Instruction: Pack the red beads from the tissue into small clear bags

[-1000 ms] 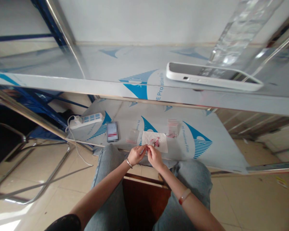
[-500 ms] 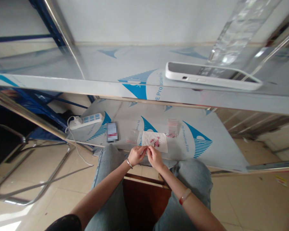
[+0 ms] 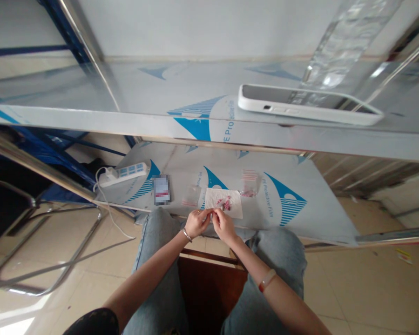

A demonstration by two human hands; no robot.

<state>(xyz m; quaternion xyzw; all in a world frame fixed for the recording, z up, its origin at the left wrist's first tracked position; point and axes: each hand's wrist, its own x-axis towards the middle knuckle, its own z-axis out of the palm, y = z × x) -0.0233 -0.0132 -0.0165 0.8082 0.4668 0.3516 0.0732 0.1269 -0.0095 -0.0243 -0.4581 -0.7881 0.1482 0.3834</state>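
My left hand [image 3: 197,223] and my right hand [image 3: 224,224] meet fingertip to fingertip in front of the lower shelf. Both are closed in a pinch; whatever lies between the fingers is too small to make out. Just beyond them a white paper sheet [image 3: 235,211] lies flat, bearing several small red-and-white pieces [image 3: 226,203]. To its right is a clear plastic bag [image 3: 249,181] with pink stripes and small red bits at its lower end. On the left, a second clear bag [image 3: 191,195] with pinkish contents lies close to the paper.
A phone [image 3: 161,190] and a white power strip [image 3: 124,175] with its cord lie left on the lower shelf [image 3: 237,160]. Above, the upper shelf's edge [image 3: 139,122] crosses the view, carrying a white-cased phone [image 3: 307,108] and a clear bottle [image 3: 345,46]. A metal-framed chair [image 3: 70,251] stands left.
My hands stay pinched together, with the fingertips slightly shifted. The view has tilted a little, so the shelves appear slightly higher.
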